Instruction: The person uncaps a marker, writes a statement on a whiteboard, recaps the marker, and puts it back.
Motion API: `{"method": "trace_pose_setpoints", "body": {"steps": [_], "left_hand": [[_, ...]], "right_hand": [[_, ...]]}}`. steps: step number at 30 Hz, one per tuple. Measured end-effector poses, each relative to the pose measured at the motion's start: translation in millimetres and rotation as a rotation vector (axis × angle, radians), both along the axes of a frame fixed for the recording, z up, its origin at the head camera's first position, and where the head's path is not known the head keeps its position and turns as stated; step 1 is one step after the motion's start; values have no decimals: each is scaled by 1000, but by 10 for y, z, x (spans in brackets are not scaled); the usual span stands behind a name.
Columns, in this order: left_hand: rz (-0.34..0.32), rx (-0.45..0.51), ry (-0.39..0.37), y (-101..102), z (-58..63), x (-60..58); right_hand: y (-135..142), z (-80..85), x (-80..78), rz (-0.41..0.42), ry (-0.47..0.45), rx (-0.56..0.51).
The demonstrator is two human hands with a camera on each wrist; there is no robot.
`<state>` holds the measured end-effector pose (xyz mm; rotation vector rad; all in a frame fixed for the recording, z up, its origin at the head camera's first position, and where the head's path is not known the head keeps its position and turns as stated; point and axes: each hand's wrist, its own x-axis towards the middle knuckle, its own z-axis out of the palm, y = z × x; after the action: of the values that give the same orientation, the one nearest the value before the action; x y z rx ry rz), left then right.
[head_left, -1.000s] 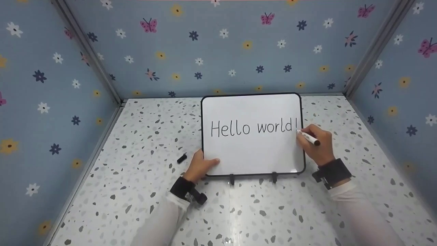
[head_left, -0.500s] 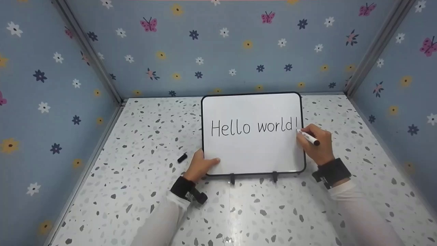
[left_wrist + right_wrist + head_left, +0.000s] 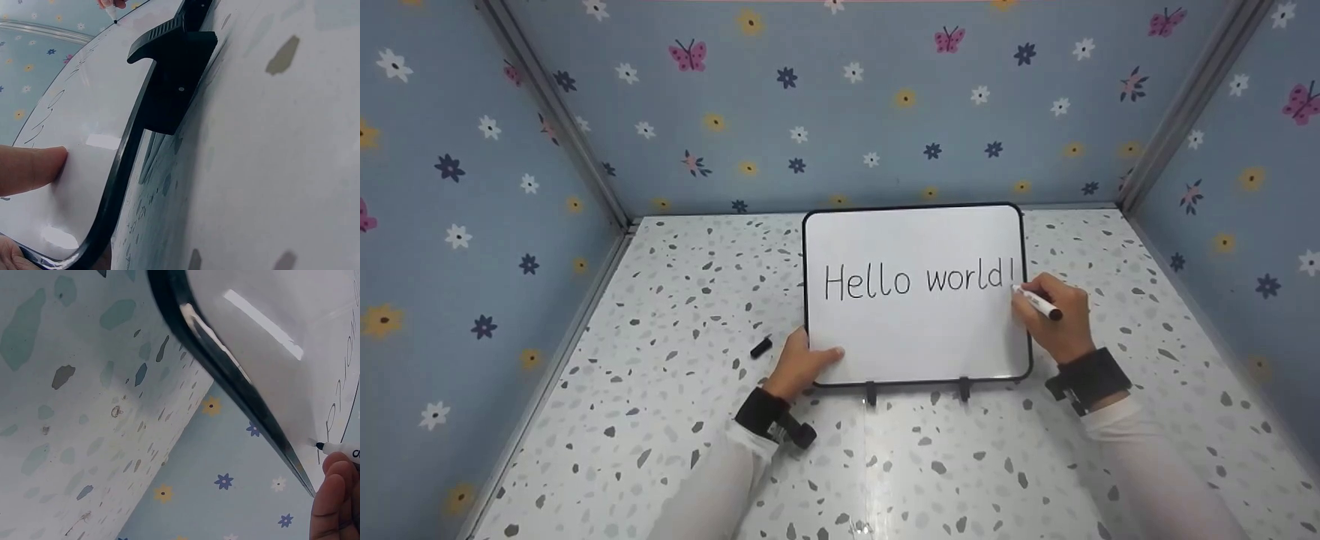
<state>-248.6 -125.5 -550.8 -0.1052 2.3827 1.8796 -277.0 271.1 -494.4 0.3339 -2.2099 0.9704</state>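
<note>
A whiteboard (image 3: 915, 330) with a black frame leans upright on a stand and bears the handwritten words "Hello world!". My left hand (image 3: 799, 366) grips its lower left corner, thumb flat on the white face and the other fingers hidden behind the frame. At the right edge my right hand (image 3: 1057, 315) pinches a white marker (image 3: 1039, 302) with a dark end. In the right wrist view the black tip of the marker (image 3: 319, 446) is right at the board's surface, by the exclamation mark. The loose black marker cap (image 3: 761, 346) lies on the table, left of my left hand.
Two black stand feet (image 3: 871, 393) hook under the board's lower edge. The speckled table (image 3: 697, 285) meets blue flowered panels (image 3: 855, 97) at the back and both sides. A black camera strap sits on each wrist.
Both hands, the marker and the board stay in nearly the same place. Only a slight shift of the head view shows.
</note>
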Motion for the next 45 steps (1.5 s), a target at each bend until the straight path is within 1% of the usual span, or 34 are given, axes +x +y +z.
{"method": "trace_pose_setpoints", "body": {"steps": [6,14,20,24,28,35,41,45], "left_hand": [[8,-6,-25,6,13,0],[2,14,-20,5,13,-6],[2,18,-8,3,3,-6],[1,17,-19,-3,-3,-3],[-3,21,-31,-11,1,-4],[-7,9,-6,-7,-27,-30],[1,14,-20,-6,-7,-11],[14,2,-22,1,-4,-18]], "right_hand": [[4,-9,-7,5,35,21],[-7,7,13,-11,19,42],[-4,0,30,5,36,-17],[-22,-4,56,8,54,-44],[-60,2,98,8,44,-59],[-93,-5,195,74,38,-85],[-136,-26,303,102,27,-79],[-163,-59,363,145,38,-77]]}}
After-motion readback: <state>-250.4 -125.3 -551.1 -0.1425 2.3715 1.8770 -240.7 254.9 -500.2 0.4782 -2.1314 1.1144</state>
